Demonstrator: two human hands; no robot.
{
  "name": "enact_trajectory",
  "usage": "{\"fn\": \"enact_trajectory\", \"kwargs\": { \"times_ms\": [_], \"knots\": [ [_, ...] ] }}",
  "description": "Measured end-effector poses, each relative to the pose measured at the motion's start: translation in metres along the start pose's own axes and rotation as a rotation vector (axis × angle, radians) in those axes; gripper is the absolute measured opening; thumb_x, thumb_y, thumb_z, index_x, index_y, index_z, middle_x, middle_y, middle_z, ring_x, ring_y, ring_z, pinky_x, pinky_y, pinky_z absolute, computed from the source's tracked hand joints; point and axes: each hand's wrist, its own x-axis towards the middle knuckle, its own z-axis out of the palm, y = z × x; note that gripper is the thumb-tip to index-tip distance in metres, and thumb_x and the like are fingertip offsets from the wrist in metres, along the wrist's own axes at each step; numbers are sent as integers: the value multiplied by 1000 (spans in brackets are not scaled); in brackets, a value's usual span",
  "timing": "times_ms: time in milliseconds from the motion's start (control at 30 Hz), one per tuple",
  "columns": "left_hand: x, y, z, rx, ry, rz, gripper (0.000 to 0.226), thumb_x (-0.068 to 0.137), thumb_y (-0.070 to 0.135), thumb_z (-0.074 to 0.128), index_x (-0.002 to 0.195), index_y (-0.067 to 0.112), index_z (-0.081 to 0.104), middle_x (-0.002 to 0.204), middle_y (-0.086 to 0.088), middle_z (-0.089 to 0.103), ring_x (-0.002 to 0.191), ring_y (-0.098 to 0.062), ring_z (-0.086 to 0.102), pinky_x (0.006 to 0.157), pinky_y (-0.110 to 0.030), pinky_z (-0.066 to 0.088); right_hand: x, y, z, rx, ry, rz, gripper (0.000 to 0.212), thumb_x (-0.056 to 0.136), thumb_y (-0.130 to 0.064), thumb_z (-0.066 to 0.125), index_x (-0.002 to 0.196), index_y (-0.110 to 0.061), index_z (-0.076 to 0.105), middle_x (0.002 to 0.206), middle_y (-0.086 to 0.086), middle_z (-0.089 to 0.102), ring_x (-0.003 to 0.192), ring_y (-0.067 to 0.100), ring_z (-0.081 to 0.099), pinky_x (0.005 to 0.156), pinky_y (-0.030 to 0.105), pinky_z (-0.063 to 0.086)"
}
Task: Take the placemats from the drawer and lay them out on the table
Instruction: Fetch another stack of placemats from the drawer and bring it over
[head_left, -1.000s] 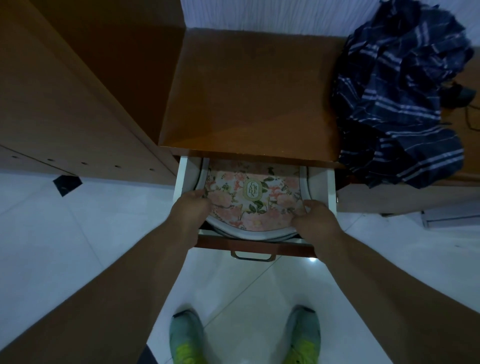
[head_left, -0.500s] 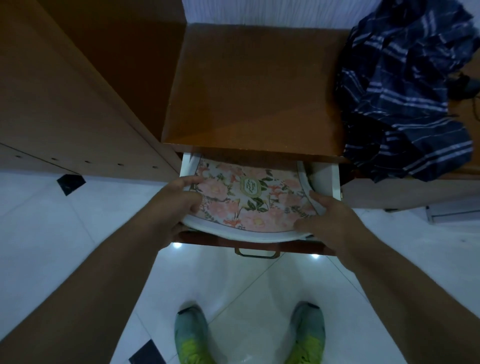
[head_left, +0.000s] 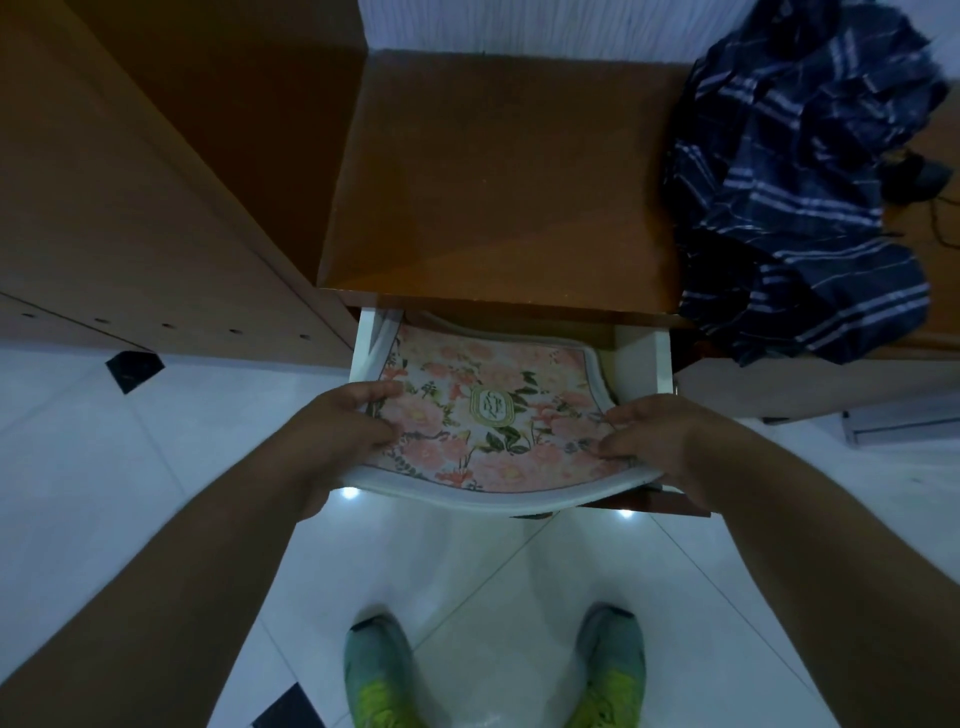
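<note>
A stack of placemats (head_left: 488, 415), pink floral on top with white edges, is lifted partly out of the open white drawer (head_left: 655, 364). My left hand (head_left: 343, 431) grips the stack's left edge, thumb on top. My right hand (head_left: 660, 441) grips its right edge the same way. The stack's near edge hangs over the drawer front, which it hides. The far part of the stack lies under the brown wooden table top (head_left: 498, 182).
A crumpled navy striped cloth (head_left: 800, 176) lies on the table's right side, with a dark cable (head_left: 935, 218) beyond it. A tall wooden cabinet (head_left: 130, 182) stands at the left. White tiled floor (head_left: 104, 467) and my green shoes (head_left: 379, 675) are below.
Both hands have raised the placemat stack and drawn it towards me, out over the drawer front. The drawer handle, seen earlier, is now covered.
</note>
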Motion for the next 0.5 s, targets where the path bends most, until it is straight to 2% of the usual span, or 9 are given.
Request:
{"fn": "enact_trajectory", "kwargs": {
  "times_ms": [67, 133, 267, 333, 400, 500],
  "knots": [
    [1, 6, 0, 55, -42, -14, 49, 89, -1, 67, 124, 34, 67, 114, 2, 63, 91, -27, 73, 78, -40, 63, -1, 9, -1, 145, -38, 39, 50, 73, 4, 80, 109, -26, 64, 114, 10, 62, 99, 32, 64, 82, 47, 59],
    [2, 10, 1, 76, -48, -9, 45, 87, -3, 65, 117, 31, 69, 112, 1, 64, 89, -28, 74, 76, -40, 63, -2, 13, -1, 278, -84, 19, 58, 73, 11, 76, 114, -29, 66, 112, 13, 67, 95, 36, 69, 78, 50, 60],
    [2, 1, 4, 121, -3, 38, 20, 88, 10, 73, 103, 24, 72, 120, 3, 67, 92, -25, 74, 79, -39, 63, -6, 16, 4, 265, -21, -111, 32, 87, -16, 74, 118, -26, 69, 100, 7, 73, 78, 20, 75, 67, 31, 61],
    [0, -6, 3, 64, -14, 9, 20, 89, 10, 74, 105, 21, 72, 118, -1, 70, 89, -25, 76, 82, -42, 62, -7, 20, 3, 221, 9, -128, 26, 91, -24, 71, 116, -30, 71, 102, 5, 74, 82, 19, 75, 76, 35, 62],
    [-7, -10, 3, 16, -22, -4, 25, 90, 8, 72, 109, 24, 73, 114, -7, 72, 87, -26, 77, 85, -45, 61, -13, 25, 1, 210, 9, -138, 25, 94, -23, 68, 116, -35, 72, 104, 3, 74, 86, 20, 75, 80, 38, 61],
    [-25, -18, 6, -8, -2, 50, 35, 92, 9, 71, 117, 34, 71, 117, -3, 70, 86, -23, 77, 83, -44, 62, -23, 30, 2, 262, 21, -144, 28, 94, -16, 66, 117, -33, 70, 109, 0, 70, 87, 18, 73, 73, 30, 61]
  ]
}}
